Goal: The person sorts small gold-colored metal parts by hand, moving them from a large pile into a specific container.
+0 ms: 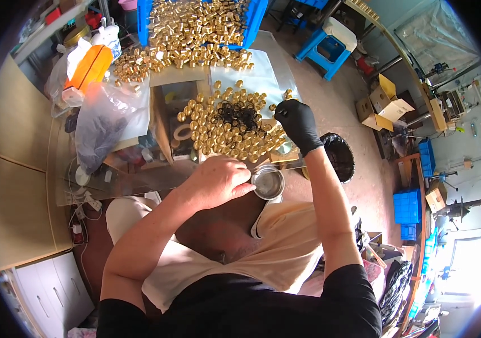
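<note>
My bare left hand [222, 181] is curled near the table's front edge, its thumb and fingers drawn together beside a round metal cup [268, 183]. Whatever lies between those fingers is too small or hidden. In a black glove, my right hand [296, 121] is closed at the right side of a spread of small brass caps [204, 124]. One brass cap [272, 107] shows right by its fingertips; whether they grip a cap I cannot make out. Black rubber rings [237, 115] lie heaped on the middle of the caps.
A blue crate [256, 22] at the back spills more brass pieces [195, 28] onto the table. Plastic bags [108, 121] and an orange packet [91, 67] lie at left. A black-lined bin [339, 158] stands right of the table, a blue stool [327, 48] beyond.
</note>
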`<state>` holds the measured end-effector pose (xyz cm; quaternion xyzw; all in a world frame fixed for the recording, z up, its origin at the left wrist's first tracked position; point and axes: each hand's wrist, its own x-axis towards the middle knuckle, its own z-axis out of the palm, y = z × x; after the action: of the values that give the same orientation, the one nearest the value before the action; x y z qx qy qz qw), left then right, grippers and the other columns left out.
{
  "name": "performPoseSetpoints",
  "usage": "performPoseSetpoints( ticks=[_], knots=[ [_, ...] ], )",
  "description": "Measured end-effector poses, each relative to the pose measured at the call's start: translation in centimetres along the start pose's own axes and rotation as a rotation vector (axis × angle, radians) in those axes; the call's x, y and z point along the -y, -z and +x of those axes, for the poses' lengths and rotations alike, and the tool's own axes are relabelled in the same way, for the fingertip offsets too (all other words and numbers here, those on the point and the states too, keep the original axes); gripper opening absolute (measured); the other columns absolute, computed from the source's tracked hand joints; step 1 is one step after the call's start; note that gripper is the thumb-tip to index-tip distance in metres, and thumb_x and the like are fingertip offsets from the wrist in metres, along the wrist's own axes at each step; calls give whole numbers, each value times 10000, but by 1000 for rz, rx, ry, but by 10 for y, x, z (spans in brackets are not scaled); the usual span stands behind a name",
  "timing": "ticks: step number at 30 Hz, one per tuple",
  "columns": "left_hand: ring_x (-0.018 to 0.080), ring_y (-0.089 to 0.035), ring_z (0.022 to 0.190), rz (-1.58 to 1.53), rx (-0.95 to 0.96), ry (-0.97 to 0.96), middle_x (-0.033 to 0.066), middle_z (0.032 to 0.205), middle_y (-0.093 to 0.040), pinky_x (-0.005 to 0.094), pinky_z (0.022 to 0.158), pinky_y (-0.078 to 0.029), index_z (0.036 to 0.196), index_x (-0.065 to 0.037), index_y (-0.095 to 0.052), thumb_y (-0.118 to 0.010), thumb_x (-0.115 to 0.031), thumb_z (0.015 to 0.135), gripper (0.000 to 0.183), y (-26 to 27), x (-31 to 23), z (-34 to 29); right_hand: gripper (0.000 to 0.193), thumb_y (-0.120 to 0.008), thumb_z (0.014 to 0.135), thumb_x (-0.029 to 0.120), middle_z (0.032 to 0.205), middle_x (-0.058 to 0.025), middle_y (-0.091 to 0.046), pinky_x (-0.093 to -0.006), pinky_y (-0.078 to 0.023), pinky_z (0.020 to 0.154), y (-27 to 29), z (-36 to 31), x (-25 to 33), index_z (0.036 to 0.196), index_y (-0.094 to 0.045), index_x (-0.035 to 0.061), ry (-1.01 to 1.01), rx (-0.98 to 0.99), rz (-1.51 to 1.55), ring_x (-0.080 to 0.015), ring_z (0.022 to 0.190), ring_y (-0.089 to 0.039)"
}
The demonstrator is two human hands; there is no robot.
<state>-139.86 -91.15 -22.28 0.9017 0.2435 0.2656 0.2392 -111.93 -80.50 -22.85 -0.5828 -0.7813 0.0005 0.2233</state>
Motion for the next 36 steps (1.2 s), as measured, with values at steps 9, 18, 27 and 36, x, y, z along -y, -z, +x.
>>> performPoseSetpoints(
  ticks=[9,18,27,36],
  knots=[
    [313,-626,758,1,30,-13,105,739,-606,436,685,-502,728,-42,-576,-690,-277,896,310,-8,-2,2,242,-787,744,190,864,-150,-729,-383,-547,746,-8,9,-9,949,-756,65,-95,85,46,-322,793,-707],
    [324,-605,747,-26,48,-2,112,724,-588,448,688,-489,706,-31,-555,-692,-263,898,331,-2,-4,2,199,-755,768,247,867,-150,-725,-435,-554,734,35,-25,-33,944,-768,156,-132,122,-16,-351,800,-699],
    [315,-606,760,-9,47,4,105,731,-591,441,701,-491,715,-31,-565,-693,-269,898,326,2,-6,-2,119,-683,813,203,860,-165,-705,-457,-541,738,32,-52,-27,870,-715,105,-165,189,-61,-369,826,-682],
    [325,-615,761,-5,64,10,111,737,-596,450,703,-501,733,-31,-586,-685,-272,903,311,-1,-6,-2,134,-695,840,184,838,-150,-715,-384,-543,707,12,-40,-1,889,-717,62,-89,99,233,-322,767,-697]
  ],
)
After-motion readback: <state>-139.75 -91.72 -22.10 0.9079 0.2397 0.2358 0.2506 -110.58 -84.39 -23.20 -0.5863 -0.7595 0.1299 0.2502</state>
